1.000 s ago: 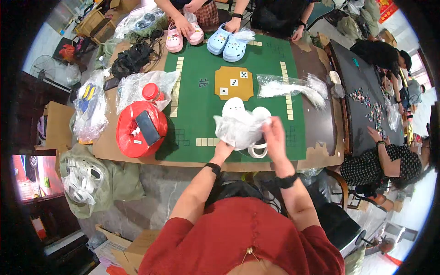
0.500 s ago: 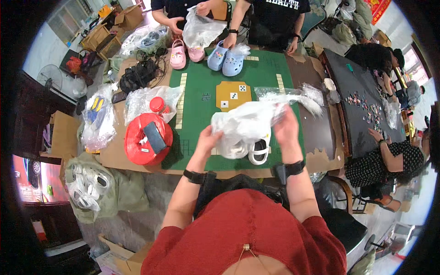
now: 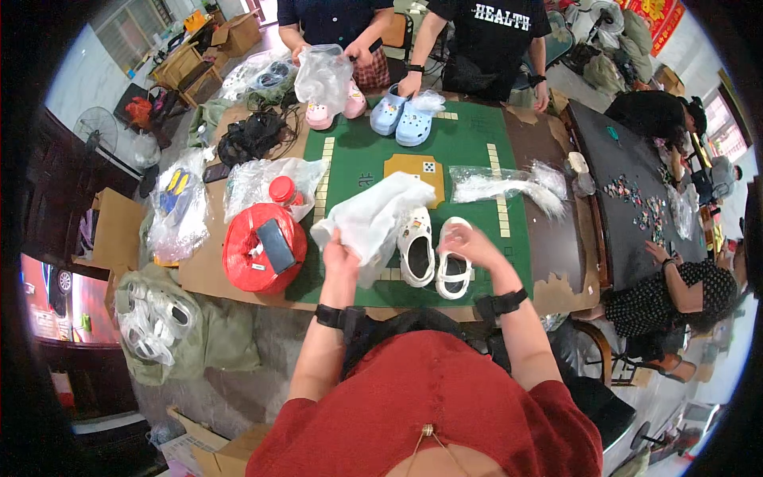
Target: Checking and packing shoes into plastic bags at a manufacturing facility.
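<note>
Bare mat (image 3: 358, 149) leaves passage between the blue clogs (image 3: 412, 125) and white bag (image 3: 370, 211), while the red roll (image 3: 245, 266) stands just left of the left hand (image 3: 340, 256).

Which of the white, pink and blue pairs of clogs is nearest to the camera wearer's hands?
The white pair, with the right hand at one clog; the pink pair and blue pair are at the green mat's far side.

- Plastic bag (image 3: 377, 211): in the fingers of the left hand (image 3: 340, 260), above the mat (image 3: 469, 155).
- First clog (image 3: 414, 226): between both hands' fingers, right of the bag.
- Second clog (image 3: 454, 278): right of the first, by the fingers of the right hand (image 3: 469, 244).
- Roll (image 3: 248, 266): left of the left fingers, phone (image 3: 276, 245) on top, jar (image 3: 282, 190) behind.
- Clog pair (image 3: 401, 119): beyond all fingers, on the mat's far part.
</note>
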A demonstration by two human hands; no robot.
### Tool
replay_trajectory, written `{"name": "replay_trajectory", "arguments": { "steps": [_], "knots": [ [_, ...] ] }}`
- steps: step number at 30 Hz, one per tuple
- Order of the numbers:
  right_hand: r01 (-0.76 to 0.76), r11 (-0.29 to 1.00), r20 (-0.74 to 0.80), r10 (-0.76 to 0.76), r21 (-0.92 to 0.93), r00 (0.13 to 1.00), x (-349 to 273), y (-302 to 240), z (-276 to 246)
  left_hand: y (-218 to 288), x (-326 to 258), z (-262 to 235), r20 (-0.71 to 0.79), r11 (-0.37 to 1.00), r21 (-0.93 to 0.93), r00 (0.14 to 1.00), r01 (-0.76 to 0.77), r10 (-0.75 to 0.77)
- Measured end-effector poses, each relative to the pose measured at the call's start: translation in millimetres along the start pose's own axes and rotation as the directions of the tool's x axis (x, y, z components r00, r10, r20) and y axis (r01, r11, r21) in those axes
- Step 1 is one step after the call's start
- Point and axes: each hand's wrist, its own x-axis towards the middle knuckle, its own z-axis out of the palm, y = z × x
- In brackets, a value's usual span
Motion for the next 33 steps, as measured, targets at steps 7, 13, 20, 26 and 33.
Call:
{"name": "replay_trajectory", "arguments": {
  "steps": [7,13,20,26,33],
  "knots": [
    [0.069,0.987,0.013,-0.071,0.149,0.997,18,-33,87,-61,-30,23,0.174,0.999,0.013,0.984,-0.039,0.036],
    [0.470,0.883,-0.709,-0.326,0.008,0.625,42,-53,43,-21,-51,20,0.167,0.960,0.246,0.981,-0.137,0.097],
    [0.464,0.786,-0.571,-0.616,-0.408,0.542,42,-110,72,3,-110,51,0.148,0.529,0.840,0.885,0.124,-0.442],
    [0.639,0.518,0.017,-0.769,-0.569,0.639,37,-95,92,2,-128,84,0.914,-0.876,0.313,0.366,-0.366,0.174],
    [0.626,0.538,0.032,-0.744,-0.564,0.667,32,-62,76,-3,-73,17,0.711,-0.665,0.590,0.685,-0.458,0.158]
  ]
}}
